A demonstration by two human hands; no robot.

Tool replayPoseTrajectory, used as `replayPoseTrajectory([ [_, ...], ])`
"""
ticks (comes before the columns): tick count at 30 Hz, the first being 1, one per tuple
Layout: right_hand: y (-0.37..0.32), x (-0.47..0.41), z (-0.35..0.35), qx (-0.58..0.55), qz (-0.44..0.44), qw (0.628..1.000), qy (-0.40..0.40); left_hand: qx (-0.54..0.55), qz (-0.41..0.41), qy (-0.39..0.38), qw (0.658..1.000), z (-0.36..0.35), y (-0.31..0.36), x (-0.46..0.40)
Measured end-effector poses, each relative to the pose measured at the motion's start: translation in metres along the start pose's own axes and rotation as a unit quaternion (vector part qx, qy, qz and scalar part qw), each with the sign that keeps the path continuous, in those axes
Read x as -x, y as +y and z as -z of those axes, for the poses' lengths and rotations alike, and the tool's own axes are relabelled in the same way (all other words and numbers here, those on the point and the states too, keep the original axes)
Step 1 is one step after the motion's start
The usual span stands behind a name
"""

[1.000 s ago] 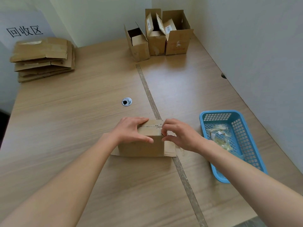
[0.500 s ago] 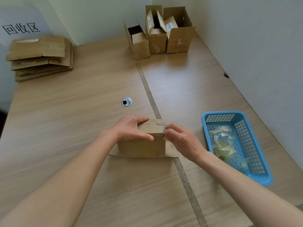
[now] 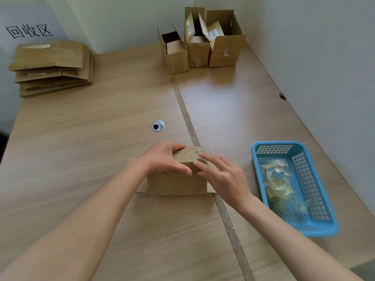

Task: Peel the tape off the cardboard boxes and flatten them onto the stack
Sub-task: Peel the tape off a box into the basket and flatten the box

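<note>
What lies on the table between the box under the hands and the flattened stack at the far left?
Nothing visible. The box, held by the left hand, and the stack are separated by bare table. The cable grommet lies off that line.

A wood-grain counter (image 3: 101,151) fills the view, with a worn seam strip (image 3: 187,120) running front to back and a round metal grommet (image 3: 158,125) near its middle. Pale walls (image 3: 316,47) meet in the corner; soft daylight falls evenly.
</note>
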State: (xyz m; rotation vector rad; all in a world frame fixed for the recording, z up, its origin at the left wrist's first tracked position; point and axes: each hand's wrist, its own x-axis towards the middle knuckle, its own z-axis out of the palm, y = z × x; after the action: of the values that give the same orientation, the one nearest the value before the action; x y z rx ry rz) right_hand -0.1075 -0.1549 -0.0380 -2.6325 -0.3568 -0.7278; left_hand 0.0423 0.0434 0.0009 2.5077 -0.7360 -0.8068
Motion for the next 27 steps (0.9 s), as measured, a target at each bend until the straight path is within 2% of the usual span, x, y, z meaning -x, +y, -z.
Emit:
replayPoseTrajectory([
  [4,0.001,0.002,-0.006,-0.026,-0.012,0.999,0.032,-0.013,-0.004,0.010,1.000,-0.002,0.000,0.001],
  [8,0.002,0.002,-0.003,-0.024,-0.002,1.000,0.019,-0.014,0.001,0.013,1.000,-0.003,0.002,0.003],
  [14,-0.011,-0.004,0.000,-0.011,-0.034,0.999,-0.025,-0.024,-0.004,0.015,1.000,-0.003,0.004,0.007],
  [23,-0.006,-0.001,0.008,-0.049,-0.028,0.998,-0.003,-0.032,-0.011,0.036,0.999,-0.007,0.005,0.010],
  [27,-0.010,-0.002,0.003,-0.014,-0.041,0.999,-0.020,-0.038,-0.012,0.054,0.998,-0.010,0.005,0.011],
])
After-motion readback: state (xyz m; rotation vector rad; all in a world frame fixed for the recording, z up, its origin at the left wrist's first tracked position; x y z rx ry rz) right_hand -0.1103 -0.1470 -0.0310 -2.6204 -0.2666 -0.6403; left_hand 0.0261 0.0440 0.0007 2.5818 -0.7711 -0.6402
